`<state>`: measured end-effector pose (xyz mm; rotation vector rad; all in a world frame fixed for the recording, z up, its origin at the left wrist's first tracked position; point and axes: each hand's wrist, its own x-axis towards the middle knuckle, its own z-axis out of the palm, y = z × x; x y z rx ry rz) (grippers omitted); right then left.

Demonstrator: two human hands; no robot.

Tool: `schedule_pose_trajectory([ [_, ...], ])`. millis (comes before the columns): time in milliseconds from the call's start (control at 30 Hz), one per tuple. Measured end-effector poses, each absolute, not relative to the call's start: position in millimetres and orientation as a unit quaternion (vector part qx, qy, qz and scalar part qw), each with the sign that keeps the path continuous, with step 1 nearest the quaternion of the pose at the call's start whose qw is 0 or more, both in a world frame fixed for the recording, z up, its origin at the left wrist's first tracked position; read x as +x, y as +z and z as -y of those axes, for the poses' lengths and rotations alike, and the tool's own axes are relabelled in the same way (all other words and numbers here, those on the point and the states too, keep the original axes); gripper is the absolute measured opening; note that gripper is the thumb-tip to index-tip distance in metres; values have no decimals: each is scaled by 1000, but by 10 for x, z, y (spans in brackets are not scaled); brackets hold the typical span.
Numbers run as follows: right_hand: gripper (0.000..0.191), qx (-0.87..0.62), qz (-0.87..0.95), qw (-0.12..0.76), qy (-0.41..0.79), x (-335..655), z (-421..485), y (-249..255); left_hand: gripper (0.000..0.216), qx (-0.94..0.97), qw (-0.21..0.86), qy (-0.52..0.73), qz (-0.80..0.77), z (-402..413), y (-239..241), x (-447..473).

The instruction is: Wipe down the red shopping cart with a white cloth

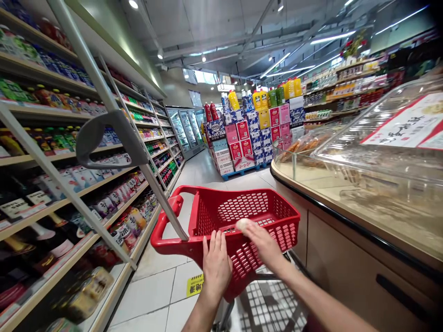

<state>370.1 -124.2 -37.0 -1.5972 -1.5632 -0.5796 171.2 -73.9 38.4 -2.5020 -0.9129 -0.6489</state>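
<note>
Left hand lies palm-down at the near rim of the red basket, fingers together and nearly straight, not clenched; right hand reaches over the same rim farther along, fingers extended, with a small white thing at the fingertips; your thumb is hidden on that side, so can't tell whether you pinch it or it just covers the fingers; can't tell what it is either.

Basket sits right in front of you on its trolley, grey pole rising at its left end with a grey handle up top; neither of your hands is on that handle; drinks shelves left, counter with clear plastic covers close by on the right, stacked cartons well ahead.

Step in hand, as judged: both hands at the basket edge, left likely steadying; any move from here calls for light left contact, right fingertips clear of the rim, and care around the counter edge beside the basket.
</note>
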Motion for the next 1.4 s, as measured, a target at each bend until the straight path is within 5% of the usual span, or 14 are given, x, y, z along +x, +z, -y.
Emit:
schedule_pose_trajectory([
  [167,59,-724,479,431,-245,4309,1399,-553,52,-896,188,-221,337,707,359,1802],
  [367,54,-632,633,400,-198,3979,1297,-613,56,-902,168,-184,354,702,325,1917],
  [533,51,-756,501,384,-175,4427,1347,-559,59,-904,142,-166,368,707,367,1900],
  [733,54,-620,661,377,-190,4060,1200,-469,55,-892,135,-160,400,727,399,1945],
  [933,58,-758,516,359,-174,4431,1395,-449,57,-901,115,-139,395,790,355,1997],
  [1400,54,-645,649,368,-165,4237,1466,-376,55,-905,119,-167,373,869,287,1952],
])
